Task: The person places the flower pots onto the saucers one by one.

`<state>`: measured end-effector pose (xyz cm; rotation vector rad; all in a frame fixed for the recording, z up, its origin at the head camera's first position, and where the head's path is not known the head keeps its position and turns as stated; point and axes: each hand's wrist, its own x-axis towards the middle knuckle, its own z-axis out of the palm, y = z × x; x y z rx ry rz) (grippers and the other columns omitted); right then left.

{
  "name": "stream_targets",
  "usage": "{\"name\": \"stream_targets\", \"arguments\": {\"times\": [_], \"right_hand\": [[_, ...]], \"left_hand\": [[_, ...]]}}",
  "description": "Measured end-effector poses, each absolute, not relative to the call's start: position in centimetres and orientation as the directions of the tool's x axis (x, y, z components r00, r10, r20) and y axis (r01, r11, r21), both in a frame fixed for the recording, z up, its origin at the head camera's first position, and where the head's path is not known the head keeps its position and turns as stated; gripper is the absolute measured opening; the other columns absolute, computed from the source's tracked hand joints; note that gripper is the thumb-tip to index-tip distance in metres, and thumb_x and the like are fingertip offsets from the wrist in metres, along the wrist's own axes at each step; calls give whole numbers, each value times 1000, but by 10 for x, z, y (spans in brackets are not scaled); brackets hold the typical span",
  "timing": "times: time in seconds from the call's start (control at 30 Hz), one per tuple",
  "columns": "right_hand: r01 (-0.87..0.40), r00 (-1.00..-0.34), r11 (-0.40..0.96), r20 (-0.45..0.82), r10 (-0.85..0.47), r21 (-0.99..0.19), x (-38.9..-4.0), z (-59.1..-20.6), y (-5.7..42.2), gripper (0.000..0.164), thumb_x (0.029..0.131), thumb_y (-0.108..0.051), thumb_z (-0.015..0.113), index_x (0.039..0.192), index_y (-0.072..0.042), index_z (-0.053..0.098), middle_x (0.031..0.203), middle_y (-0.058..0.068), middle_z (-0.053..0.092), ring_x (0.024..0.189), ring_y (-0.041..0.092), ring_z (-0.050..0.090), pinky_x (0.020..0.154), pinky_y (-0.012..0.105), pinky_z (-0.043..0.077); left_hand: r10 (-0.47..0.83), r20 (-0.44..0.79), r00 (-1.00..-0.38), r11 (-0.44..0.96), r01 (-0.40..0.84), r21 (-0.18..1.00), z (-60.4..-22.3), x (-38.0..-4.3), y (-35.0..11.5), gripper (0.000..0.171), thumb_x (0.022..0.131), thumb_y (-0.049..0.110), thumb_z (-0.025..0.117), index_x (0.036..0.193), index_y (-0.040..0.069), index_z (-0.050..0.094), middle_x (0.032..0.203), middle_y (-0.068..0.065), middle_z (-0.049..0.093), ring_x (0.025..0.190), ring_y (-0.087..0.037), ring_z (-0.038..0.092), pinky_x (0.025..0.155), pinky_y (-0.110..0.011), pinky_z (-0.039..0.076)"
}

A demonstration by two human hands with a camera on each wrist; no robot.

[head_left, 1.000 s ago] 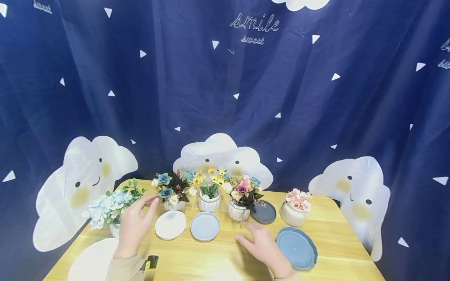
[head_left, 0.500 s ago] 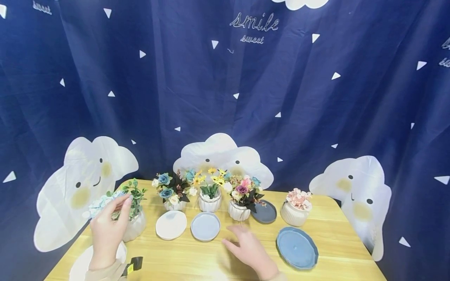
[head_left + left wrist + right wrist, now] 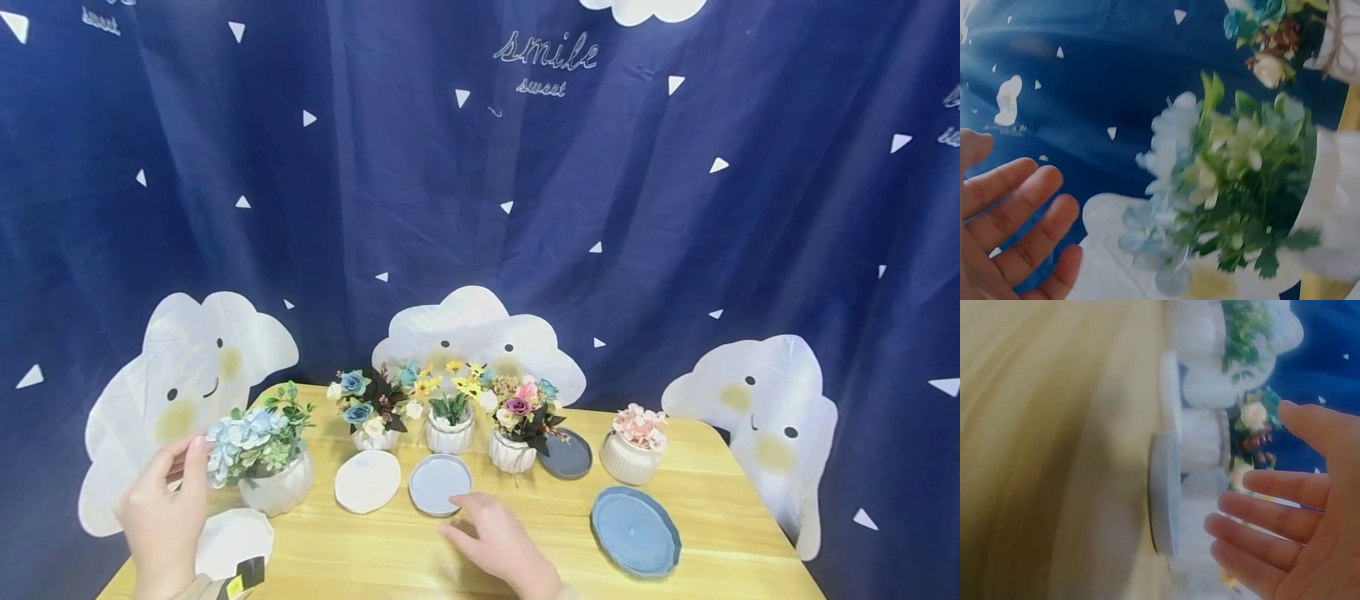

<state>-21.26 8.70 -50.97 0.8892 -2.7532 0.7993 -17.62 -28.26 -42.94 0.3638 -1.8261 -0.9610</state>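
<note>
My left hand hovers at the left, beside a white pot of pale blue hydrangeas and green leaves. In the left wrist view its fingers are spread loosely, apart from the blossoms, with nothing held. Below that pot lies a white plate, partly covered by the left wrist. My right hand is over the table just in front of a small light blue plate. The right wrist view shows its fingers extended and holding nothing; whether they touch the plate cannot be told.
Along the back stand pots with blue roses, yellow daisies and purple-pink roses. A white plate lies in front of them. Rightward are a dark plate, a ribbed pot with pink flowers and a blue plate.
My left hand has moved left and down, past the hydrangea pot, uncovering it. My right hand has shifted left, from near the rose pot to the light blue plate. Pots and plates stay put.
</note>
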Motion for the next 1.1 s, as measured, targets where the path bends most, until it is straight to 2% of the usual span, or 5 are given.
{"name": "stream_targets", "arguments": {"times": [0.43,0.63,0.77,0.87,1.1], "right_hand": [[-604,-790,647,242,-563,-466,-211,-517,41,43,95,-42,58,122,-9,65,118,3,70,110,15,65,93,29,54],[-608,-787,637,250,-565,-473,-210,-518,28,41,96,-40,58,121,-9,66,117,2,70,109,14,65,92,28,55],[-616,-780,627,257,-571,-477,-210,-519,19,39,96,-40,58,119,-10,66,116,2,71,108,13,66,91,26,54],[-613,-777,607,245,-581,-505,-209,-522,11,39,97,-40,57,120,-10,66,116,1,70,107,11,66,89,24,54],[-610,-749,512,230,-621,-605,-208,-533,-13,36,97,-38,57,116,-10,67,103,-2,72,88,-2,62,73,12,50]], "left_hand": [[-717,435,-545,563,-84,822,-440,-160,-320,39,96,36,56,115,5,69,71,59,32,65,36,33,66,3,26],[-712,309,-630,567,-258,782,-440,-156,-336,44,98,43,51,122,10,67,114,-7,73,65,33,24,79,-14,40],[-647,268,-714,619,-286,732,-442,-156,-347,51,101,42,43,130,4,59,125,-26,62,90,-5,64,95,-49,43],[-589,240,-771,665,-294,687,-447,-158,-357,55,102,43,38,134,0,53,127,-30,58,112,-49,53,93,-60,39],[-514,187,-837,697,-280,660,-472,-159,-381,58,102,45,37,135,-2,50,130,-34,54,112,-55,49,92,-65,36]]}}
